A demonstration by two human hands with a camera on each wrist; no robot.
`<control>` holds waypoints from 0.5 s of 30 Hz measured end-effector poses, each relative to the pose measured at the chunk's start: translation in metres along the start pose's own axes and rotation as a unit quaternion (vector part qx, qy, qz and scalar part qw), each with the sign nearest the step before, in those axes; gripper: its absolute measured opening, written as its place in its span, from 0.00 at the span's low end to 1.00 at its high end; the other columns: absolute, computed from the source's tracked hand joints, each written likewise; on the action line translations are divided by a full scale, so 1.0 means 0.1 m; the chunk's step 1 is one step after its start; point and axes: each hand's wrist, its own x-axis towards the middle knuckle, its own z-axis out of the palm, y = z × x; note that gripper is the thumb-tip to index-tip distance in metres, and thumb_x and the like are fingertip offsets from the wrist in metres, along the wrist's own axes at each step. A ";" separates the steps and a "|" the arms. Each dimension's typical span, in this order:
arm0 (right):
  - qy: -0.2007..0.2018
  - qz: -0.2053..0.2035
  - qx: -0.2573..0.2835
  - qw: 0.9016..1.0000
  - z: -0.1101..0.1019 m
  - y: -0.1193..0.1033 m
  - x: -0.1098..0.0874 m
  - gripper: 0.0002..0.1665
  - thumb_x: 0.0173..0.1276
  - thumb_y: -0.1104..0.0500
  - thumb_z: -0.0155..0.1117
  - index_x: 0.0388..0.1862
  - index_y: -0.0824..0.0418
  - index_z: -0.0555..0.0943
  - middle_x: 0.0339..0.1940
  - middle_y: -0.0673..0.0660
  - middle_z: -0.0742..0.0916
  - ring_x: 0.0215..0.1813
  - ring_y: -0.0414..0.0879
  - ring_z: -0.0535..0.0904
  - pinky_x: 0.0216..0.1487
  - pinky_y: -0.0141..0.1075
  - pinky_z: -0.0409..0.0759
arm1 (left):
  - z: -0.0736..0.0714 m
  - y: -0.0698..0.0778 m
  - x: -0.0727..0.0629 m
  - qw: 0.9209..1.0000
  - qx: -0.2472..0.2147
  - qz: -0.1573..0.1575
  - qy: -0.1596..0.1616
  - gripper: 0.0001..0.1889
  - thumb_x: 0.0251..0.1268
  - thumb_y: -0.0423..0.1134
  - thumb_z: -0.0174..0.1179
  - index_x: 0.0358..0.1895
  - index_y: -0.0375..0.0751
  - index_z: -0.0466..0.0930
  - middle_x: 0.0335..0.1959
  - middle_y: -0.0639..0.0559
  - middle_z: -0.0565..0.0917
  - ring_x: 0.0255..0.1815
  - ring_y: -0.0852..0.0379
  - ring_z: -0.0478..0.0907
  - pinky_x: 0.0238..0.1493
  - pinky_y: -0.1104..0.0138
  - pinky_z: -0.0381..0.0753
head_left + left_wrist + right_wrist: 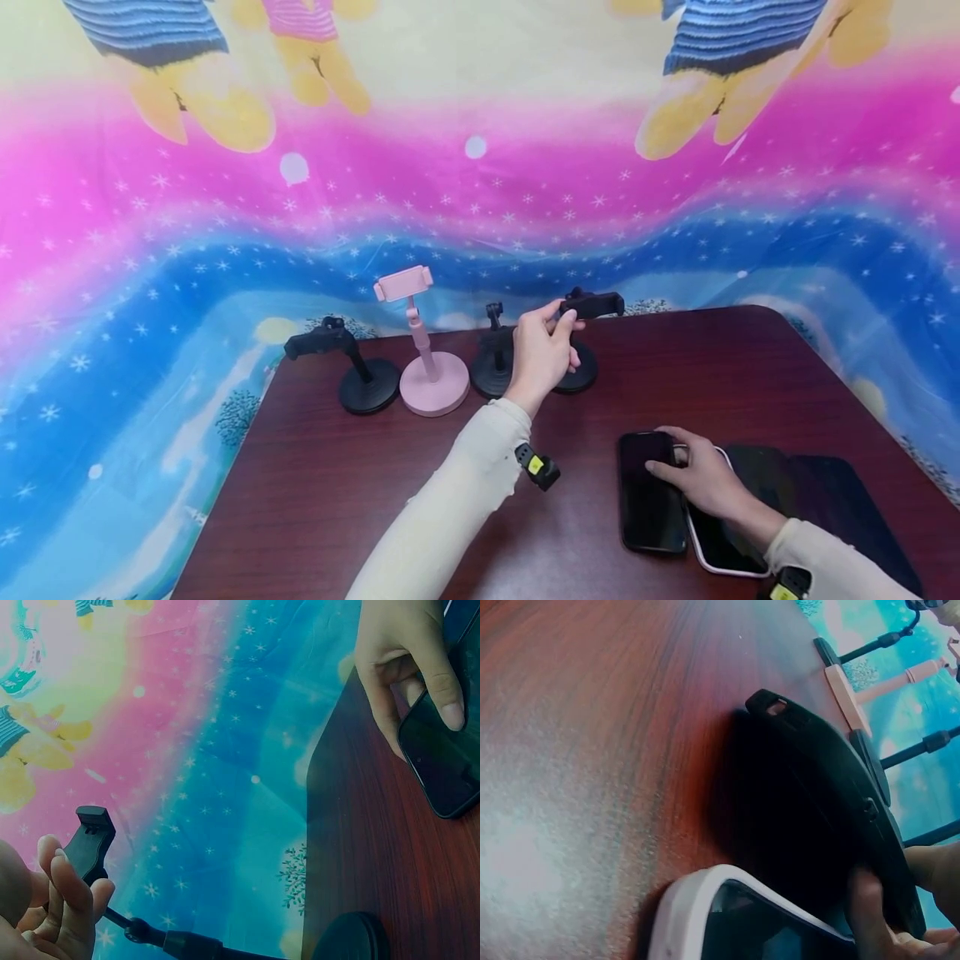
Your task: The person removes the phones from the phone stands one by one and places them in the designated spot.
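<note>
My left hand [542,354] pinches the clamp of the rightmost black phone stand [603,305]. In the left wrist view, the fingers [71,889] curl at the clamp's edge, and the stand's stem runs down to its round base. My right hand [705,475] holds a black phone [647,517] near its upper right edge, the thumb on the screen side. From the right wrist, the black phone [825,772] looks tilted, one end raised over the table. Beside it lies a phone with a white edge [723,546], partly covered by the right hand.
Left of my left hand stand a black phone stand [491,375], a pink phone stand [435,387] and another black phone stand [369,387], along the table's back edge. Dark flat devices [847,508] lie on the right. A patterned cloth [480,192] hangs behind the table.
</note>
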 end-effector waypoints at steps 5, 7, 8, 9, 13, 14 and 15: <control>0.007 -0.007 -0.048 0.999 -0.01 -0.01 0.02 0.39 0.66 0.50 0.72 0.68 0.71 0.71 0.20 0.46 0.62 0.20 0.37 0.54 0.27 0.31 0.57 | -0.01 0.00 -0.01 1.000 0.002 0.001 -0.001 0.25 0.78 0.42 0.55 0.74 0.44 0.69 0.42 0.51 0.92 0.12 0.60 0.77 0.19 0.68 0.82; 0.003 -0.002 -0.067 0.998 -0.02 -0.01 0.03 0.41 0.65 0.48 0.72 0.68 0.70 0.72 0.22 0.47 0.66 0.20 0.37 0.56 0.28 0.31 0.58 | -0.01 0.00 -0.01 1.000 0.002 0.001 -0.002 0.25 0.78 0.42 0.55 0.74 0.44 0.69 0.42 0.51 0.92 0.12 0.60 0.76 0.19 0.67 0.82; 0.000 0.002 -0.073 0.997 -0.02 -0.01 0.03 0.42 0.65 0.47 0.72 0.69 0.70 0.71 0.22 0.48 0.69 0.20 0.38 0.59 0.28 0.32 0.59 | -0.01 0.00 -0.01 1.000 0.001 0.001 -0.002 0.25 0.78 0.42 0.55 0.74 0.44 0.69 0.42 0.51 0.92 0.12 0.60 0.76 0.19 0.67 0.82; -0.002 0.002 -0.080 0.997 -0.03 0.00 0.03 0.42 0.65 0.46 0.72 0.69 0.71 0.71 0.23 0.48 0.73 0.21 0.38 0.62 0.28 0.32 0.61 | -0.01 0.00 -0.01 1.000 0.002 0.001 -0.002 0.25 0.78 0.42 0.55 0.74 0.44 0.69 0.42 0.51 0.91 0.12 0.60 0.76 0.19 0.67 0.82; -0.008 0.012 -0.083 0.996 -0.04 0.02 0.04 0.45 0.64 0.46 0.73 0.70 0.72 0.70 0.26 0.49 0.83 0.23 0.39 0.72 0.28 0.32 0.67 | -0.01 0.00 -0.01 1.000 0.000 -0.002 -0.001 0.25 0.78 0.43 0.55 0.74 0.45 0.69 0.42 0.51 0.91 0.12 0.60 0.76 0.20 0.65 0.83; -0.008 0.010 -0.083 0.996 -0.04 0.02 0.04 0.45 0.64 0.46 0.73 0.70 0.72 0.70 0.28 0.50 0.85 0.25 0.40 0.74 0.29 0.32 0.69 | 0.00 0.00 0.00 1.000 0.000 -0.002 -0.001 0.25 0.78 0.43 0.55 0.74 0.45 0.69 0.42 0.52 0.91 0.12 0.60 0.77 0.21 0.64 0.84; -0.009 0.009 -0.083 0.996 -0.04 0.03 0.04 0.46 0.64 0.46 0.74 0.70 0.72 0.70 0.29 0.50 0.86 0.26 0.40 0.76 0.30 0.33 0.70 | 0.00 0.00 0.00 1.000 0.001 -0.003 -0.001 0.25 0.78 0.43 0.55 0.74 0.45 0.69 0.42 0.52 0.91 0.12 0.61 0.77 0.22 0.63 0.84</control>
